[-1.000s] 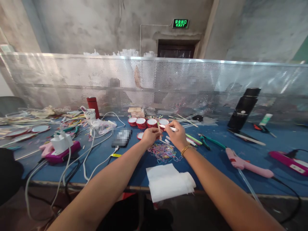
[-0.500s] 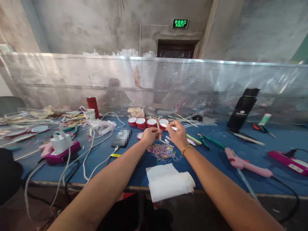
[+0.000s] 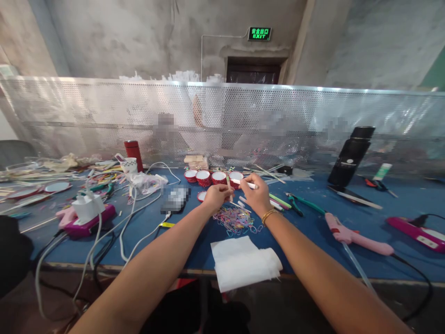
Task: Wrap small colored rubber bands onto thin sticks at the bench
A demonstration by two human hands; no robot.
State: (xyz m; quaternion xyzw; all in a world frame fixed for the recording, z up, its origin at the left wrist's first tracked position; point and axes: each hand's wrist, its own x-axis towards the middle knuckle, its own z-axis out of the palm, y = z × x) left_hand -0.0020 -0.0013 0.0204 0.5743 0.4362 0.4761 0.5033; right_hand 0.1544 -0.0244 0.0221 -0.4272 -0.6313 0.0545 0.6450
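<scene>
My left hand is closed on a thin, flat wooden stick that stands roughly upright. Pinched in my right hand is a white marker pen, its tip pointing left at the upper part of the stick; whether the tip touches cannot be told. Just behind both hands stand several stacks of round red-rimmed pieces with white tops. Below the hands lies a loose pile of coloured rubber bands. Several coloured pens rest beside my right wrist.
A folded white cloth or paper overhangs the front edge. To the right are green-handled pliers, a pink glue gun and a tilted black bottle. Cables, a purple power strip and a red flask occupy the left.
</scene>
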